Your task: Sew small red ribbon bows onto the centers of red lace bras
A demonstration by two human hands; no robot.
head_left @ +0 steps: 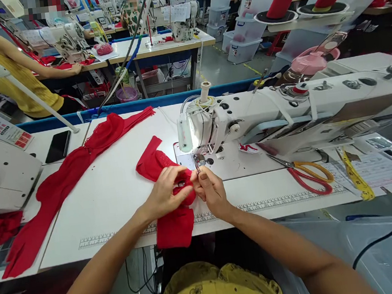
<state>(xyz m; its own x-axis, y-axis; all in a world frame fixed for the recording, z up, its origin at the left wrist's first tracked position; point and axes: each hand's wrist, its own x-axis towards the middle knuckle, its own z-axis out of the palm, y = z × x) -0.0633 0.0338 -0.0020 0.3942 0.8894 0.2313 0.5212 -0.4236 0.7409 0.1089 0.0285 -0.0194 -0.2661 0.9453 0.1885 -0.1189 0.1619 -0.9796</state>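
My left hand (167,192) is closed on a red fabric garment piece (175,227), its thumb and fingers bent around a gathered fold. My right hand (211,190) is pinched right beside it, at the fold's right edge. From the right fingertips a slim metal tool (197,163) points up toward the needle area; its exact kind is too small to tell. The garment spreads flat to the upper left of the hands and hangs down over the table's front edge. Just beyond the fingers stands the head of a white sewing machine (211,126).
Scissors (307,172) with orange and red handles and a yellow tape measure (357,178) lie to the right. A long red strip of garments (68,175) crosses the table at left, near a black phone (58,147). A co-worker in yellow (20,68) sits beyond.
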